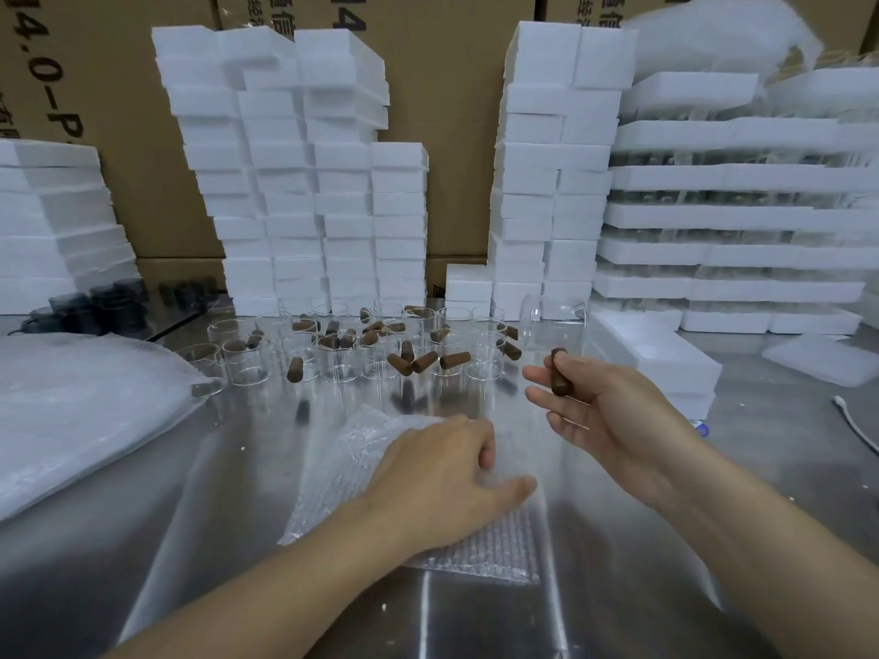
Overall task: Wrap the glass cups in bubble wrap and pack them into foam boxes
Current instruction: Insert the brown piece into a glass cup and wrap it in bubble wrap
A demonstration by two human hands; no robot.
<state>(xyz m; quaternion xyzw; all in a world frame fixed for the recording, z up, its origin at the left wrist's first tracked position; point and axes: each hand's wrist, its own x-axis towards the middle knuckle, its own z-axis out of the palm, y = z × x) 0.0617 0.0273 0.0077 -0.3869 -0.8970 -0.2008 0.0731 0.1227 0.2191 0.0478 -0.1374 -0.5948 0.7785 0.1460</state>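
The left hand (pixel 444 473) presses flat on a bubble wrap sheet (pixel 333 487); beside it, the raised right hand (pixel 594 406) pinches a brown wooden handle (pixel 559 371).

the only readable print is on the brown cardboard cartons (pixel 142 135) stacked behind the foam. at about 10 o'clock, the far-left carton carries large black characters running sideways down its face, reading "44.0-p", cut off by foam stacked in front. at 12 o'clock, another carton (pixel 428 64) shows the lower part of a big "4" or "14" along the frame's top edge. small chinese characters sit at the top edge near 11 and 1 o'clock, too clipped to read.
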